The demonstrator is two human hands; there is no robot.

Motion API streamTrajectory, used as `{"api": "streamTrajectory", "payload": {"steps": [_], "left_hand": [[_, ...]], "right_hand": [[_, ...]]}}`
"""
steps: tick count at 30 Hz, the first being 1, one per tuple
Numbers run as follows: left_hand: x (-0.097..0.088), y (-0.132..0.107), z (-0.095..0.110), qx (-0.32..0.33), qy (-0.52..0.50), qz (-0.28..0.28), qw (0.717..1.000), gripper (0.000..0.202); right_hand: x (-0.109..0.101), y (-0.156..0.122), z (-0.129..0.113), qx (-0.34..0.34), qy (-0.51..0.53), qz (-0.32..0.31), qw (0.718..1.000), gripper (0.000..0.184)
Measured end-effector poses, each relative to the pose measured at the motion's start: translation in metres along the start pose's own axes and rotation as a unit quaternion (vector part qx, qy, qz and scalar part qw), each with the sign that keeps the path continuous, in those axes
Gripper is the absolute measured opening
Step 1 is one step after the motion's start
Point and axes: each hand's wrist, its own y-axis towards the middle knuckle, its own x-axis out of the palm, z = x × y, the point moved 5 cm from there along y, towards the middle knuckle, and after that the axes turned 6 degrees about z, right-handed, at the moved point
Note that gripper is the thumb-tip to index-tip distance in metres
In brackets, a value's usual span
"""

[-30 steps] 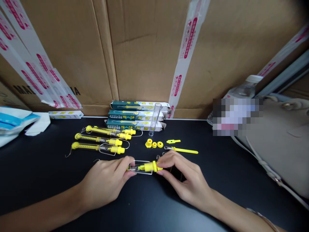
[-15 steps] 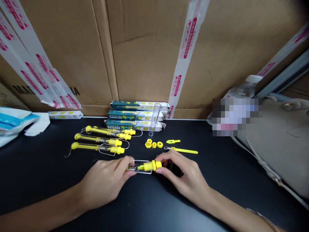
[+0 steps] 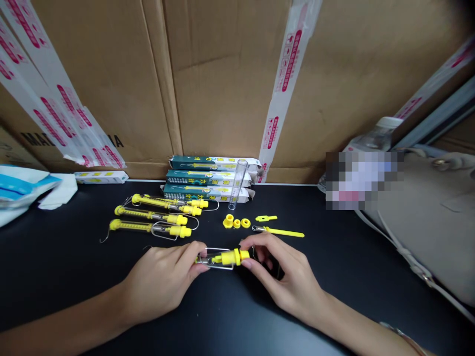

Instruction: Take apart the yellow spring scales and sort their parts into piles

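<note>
My left hand [image 3: 166, 277] is closed around the clear tube of a spring scale [image 3: 228, 257], which lies level above the table. A wire loop runs along both sides of its yellow end. Thumb and fingers of my right hand [image 3: 282, 267] pinch the small yellow cap [image 3: 244, 255] at that end. Just beyond the hands lie a yellow slider strip with a spring [image 3: 284, 232], a small flat yellow piece [image 3: 266, 218], and yellow ring and plug parts [image 3: 236, 223]. The rest of the held tube is hidden by my left hand.
Several assembled spring scales [image 3: 148, 214] lie at the left. Behind stand printed boxes [image 3: 208, 179] with a clear tube [image 3: 238, 185] leaning on them. A bottle [image 3: 374, 136] and a beige bag [image 3: 426, 207] sit at the right, a plastic packet [image 3: 25, 190] far left. Cardboard [image 3: 222, 74] closes the back.
My right fingers have shifted slightly on the yellow cap, rolling a little. Both hands stay in nearly the same place.
</note>
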Motion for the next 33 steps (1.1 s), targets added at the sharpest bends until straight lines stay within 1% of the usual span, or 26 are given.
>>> {"api": "streamTrajectory", "payload": {"steps": [5,9,11,13,15,17,21,24,27,30,31,33], "left_hand": [[0.0004,-0.0006,0.0001,-0.001,-0.004,0.001,1.0,0.031],[-0.0016,-0.0006,0.0015,0.003,-0.004,0.003,1.0,0.032],[-0.0026,-0.0003,0.0019,0.005,-0.008,0.001,1.0,0.032],[-0.0032,0.0,0.002,0.007,-0.015,-0.002,1.0,0.031],[-0.0031,-0.0002,0.0014,0.007,-0.021,-0.005,1.0,0.03],[-0.0025,-0.001,0.0003,0.003,-0.029,-0.008,1.0,0.028],[-0.0021,-0.0033,-0.0007,-0.003,-0.046,-0.015,0.999,0.026],[-0.0019,-0.0047,0.0002,-0.002,-0.052,-0.02,0.998,0.024],[-0.0006,-0.0057,-0.0009,-0.016,-0.056,-0.016,0.998,0.023],[0.0019,-0.0064,-0.0021,-0.023,-0.06,-0.016,0.998,0.022],[0.0027,-0.0067,-0.0022,-0.019,-0.062,-0.019,0.998,0.021],[0.0033,-0.0075,-0.0021,-0.012,-0.071,-0.022,0.997,0.02]], "right_hand": [[-0.001,0.0026,-0.004,-0.013,0.003,-0.011,1.0,0.012],[-0.0023,0.002,-0.0081,-0.04,0.022,-0.009,0.999,0.012],[-0.0026,0.0003,-0.0063,-0.031,0.028,-0.002,0.999,0.009],[-0.0024,-0.0013,-0.0022,-0.006,0.024,0.004,1.0,0.009],[-0.0014,-0.0016,0.0009,0.015,0.018,-0.001,1.0,0.015],[-0.0002,-0.0003,0.0011,0.019,0.013,-0.014,1.0,0.018],[0.0016,0.0029,-0.0036,-0.001,0.009,-0.045,0.999,0.004],[0.0007,0.0022,-0.0058,-0.011,0.016,-0.041,0.999,0.006],[-0.0015,0.0004,-0.0057,-0.019,0.027,-0.02,0.999,0.014],[-0.0018,0.0002,-0.0071,-0.038,0.061,-0.022,0.997,0.018],[-0.0016,0.0007,-0.0078,-0.045,0.073,-0.025,0.996,0.017],[-0.0019,0.0018,-0.0086,-0.049,0.089,-0.02,0.995,0.009]]}}
